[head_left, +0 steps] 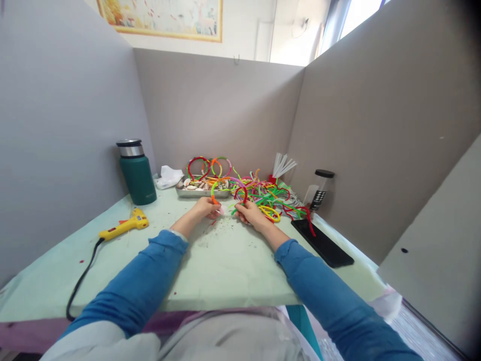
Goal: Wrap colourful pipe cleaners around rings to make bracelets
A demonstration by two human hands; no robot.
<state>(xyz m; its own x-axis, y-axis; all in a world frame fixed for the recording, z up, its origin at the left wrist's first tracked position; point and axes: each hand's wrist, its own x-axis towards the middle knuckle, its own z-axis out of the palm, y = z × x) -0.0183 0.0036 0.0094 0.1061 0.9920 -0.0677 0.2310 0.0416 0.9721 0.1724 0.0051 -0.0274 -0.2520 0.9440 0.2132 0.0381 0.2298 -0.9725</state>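
A headband wrapped in multicoloured pipe cleaners (pixel 227 179) arches upright between my two hands above the table. My left hand (pixel 206 207) is closed round its orange left end, with a bit of pink beside the fingertips. Its dark red right end is pinched in my right hand (pixel 250 212), where a short green piece pokes out from the fingers. Just behind and to the right of my right hand lies a tangled heap of pipe cleaners (pixel 270 193). More wrapped headbands (pixel 198 168) stand at the back, by a metal tray (pixel 203 193) of shells.
A yellow glue gun (pixel 124 225) with a black cord lies left, near a green bottle (pixel 137 173) and a white tissue (pixel 169 177). On the right are a black phone (pixel 323 243), a clear bottle (pixel 320 190) and white glue sticks (pixel 281 165). Grey partitions (pixel 221 105) enclose the table.
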